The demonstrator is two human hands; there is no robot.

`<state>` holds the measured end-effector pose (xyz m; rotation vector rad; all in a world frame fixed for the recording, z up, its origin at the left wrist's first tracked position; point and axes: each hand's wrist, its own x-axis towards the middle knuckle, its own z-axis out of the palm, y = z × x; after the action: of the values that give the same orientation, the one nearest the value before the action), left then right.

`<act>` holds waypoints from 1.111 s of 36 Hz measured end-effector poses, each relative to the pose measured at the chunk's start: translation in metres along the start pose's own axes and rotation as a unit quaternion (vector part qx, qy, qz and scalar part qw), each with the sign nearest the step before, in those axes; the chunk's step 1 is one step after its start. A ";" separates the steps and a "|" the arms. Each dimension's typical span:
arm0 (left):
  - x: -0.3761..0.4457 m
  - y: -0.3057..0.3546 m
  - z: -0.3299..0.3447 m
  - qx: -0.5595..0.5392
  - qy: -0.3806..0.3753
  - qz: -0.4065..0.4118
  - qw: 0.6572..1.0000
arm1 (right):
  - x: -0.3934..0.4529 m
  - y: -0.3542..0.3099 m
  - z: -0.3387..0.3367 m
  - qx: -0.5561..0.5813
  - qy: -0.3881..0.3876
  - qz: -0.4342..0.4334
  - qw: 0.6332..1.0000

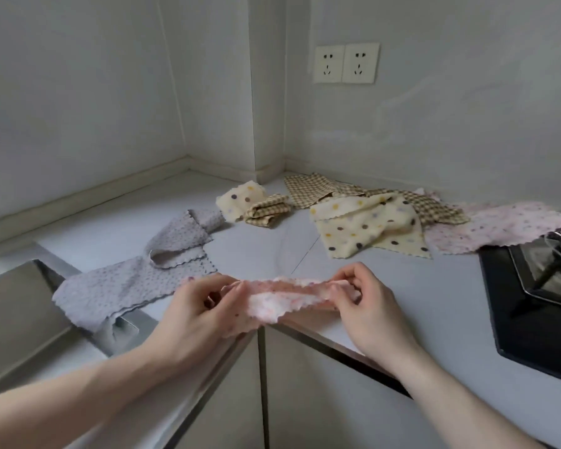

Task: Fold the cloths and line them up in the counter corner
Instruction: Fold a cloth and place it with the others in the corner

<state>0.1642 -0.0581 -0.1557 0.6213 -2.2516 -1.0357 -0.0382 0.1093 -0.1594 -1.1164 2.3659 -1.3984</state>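
1. I am pinching the pink dotted cloth (285,298) with both hands, my left hand (196,314) at one end and my right hand (368,307) at the other, fingers curled onto its scalloped edge, so that it stays stretched between them.
2. I am holding it just above the front edge of the tabletop (386,286), probably to bring its edges together for a fold.
3. The grey dotted cloth (133,280) is lying rumpled to my left, one end hanging over the sink (17,306) rim, not yet folded.
4. Near the corner, a small cream dotted cloth (237,199) and a checked cloth (266,210) are sitting folded and touching, seemingly the start of the line.
5. To the right, a larger cream dotted cloth (366,228), a brown checked cloth (434,205) and another pink cloth (506,228) are lying spread and overlapping beside the hob (531,296), apparently waiting their turn.
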 end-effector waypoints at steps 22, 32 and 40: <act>-0.036 0.128 -0.062 0.026 0.124 0.201 0.971 | -0.117 -0.070 -0.118 0.058 0.152 0.023 0.986; -0.031 0.159 -0.055 0.029 0.061 0.205 0.976 | -0.131 -0.092 -0.175 0.002 0.195 -0.025 0.980; -0.005 0.150 -0.029 0.036 0.002 0.083 0.996 | -0.108 -0.068 -0.176 -0.030 0.204 0.019 0.978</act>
<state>0.1619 0.0185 -0.0231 0.4563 -2.3027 -0.8740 -0.0133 0.2833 -0.0315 -0.8567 2.7023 -1.6888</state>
